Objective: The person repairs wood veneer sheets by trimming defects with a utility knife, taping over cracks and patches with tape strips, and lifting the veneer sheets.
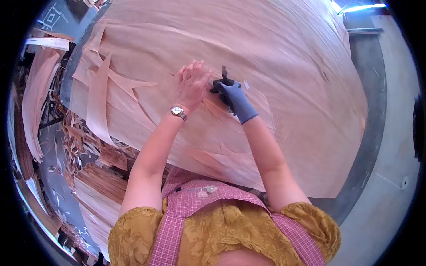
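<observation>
The lower part of the dark tool point(224, 71) is concealed by the gloved right hand point(231, 92), so its type cannot be determined. The far edge of the thin sheet point(310, 111) is cut off at the top. The left arm point(148, 159) partly obscures the stacked strips point(98, 179); the watch point(177, 110) dial is too small to read.

Head-worn view, near, facing forward and down

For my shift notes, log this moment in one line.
Left hand: bare, palm down on thin sheet | Right hand: gloved, gripping dark tool, type unclear | Loose strips: left of both hands
</observation>
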`<state>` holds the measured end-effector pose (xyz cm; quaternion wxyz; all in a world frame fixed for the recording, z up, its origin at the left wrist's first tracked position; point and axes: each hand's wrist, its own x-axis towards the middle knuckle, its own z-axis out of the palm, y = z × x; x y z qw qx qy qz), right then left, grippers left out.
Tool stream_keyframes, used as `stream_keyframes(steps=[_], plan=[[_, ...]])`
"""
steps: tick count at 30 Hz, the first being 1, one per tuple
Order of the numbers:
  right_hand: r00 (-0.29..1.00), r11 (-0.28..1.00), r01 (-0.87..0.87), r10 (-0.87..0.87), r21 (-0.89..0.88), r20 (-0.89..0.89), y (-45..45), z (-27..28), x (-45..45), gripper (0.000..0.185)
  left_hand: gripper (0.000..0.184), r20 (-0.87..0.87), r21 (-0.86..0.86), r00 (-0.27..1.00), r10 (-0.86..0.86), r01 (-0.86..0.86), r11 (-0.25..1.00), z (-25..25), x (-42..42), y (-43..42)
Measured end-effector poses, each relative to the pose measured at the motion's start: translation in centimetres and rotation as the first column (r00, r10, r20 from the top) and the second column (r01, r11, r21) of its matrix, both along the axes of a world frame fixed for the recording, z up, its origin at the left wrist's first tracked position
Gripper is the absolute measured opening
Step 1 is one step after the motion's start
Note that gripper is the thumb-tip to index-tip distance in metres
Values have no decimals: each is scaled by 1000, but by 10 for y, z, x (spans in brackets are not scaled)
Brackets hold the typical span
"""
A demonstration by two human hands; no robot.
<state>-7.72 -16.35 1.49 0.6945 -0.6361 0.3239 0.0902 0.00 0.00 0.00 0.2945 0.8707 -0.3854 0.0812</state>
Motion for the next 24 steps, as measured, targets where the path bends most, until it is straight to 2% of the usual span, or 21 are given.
stream_keyframes(steps=[2, 3, 5, 8, 11, 17, 20, 24], plan=[[999, 999, 27, -28, -18, -35, 5, -2, 2, 28, 41, 9, 38, 1000, 11, -11, 999, -6, 0, 0], [999, 995, 28, -25, 98, -25, 42, -15, 4, 27, 38, 30, 119, 999, 22, -26, 993, -2, 0, 38], [999, 993, 35, -35, 114, 3, 37, -15, 11, 27, 33, 74, 63, 996, 42, -47, 997, -2, 6, 35], [999, 999, 47, -47, 27, -7, 32, -15, 9, 26, 28, 119, 37, 993, 19, -24, 999, -17, 3, 28], [998, 999, 47, -46, 19, -46, 38, 2, 9, 25, 30, 86, 54, 996, 39, -44, 998, -20, 4, 31], [996, 996, 85, -85, 12, 1, 37, -18, 5, 21, 25, 19, 12, 998, 64, -64, 998, -11, 3, 31], [998, 993, 62, -62, -104, 1, 40, -16, 5, 21, 27, 12, -25, 999, 41, -41, 999, -11, 1, 31], [997, 980, 60, -51, -190, 50, 41, -30, 6, 21, 28, 91, 20, 995, -50, 48, 999, -16, -5, 35]])
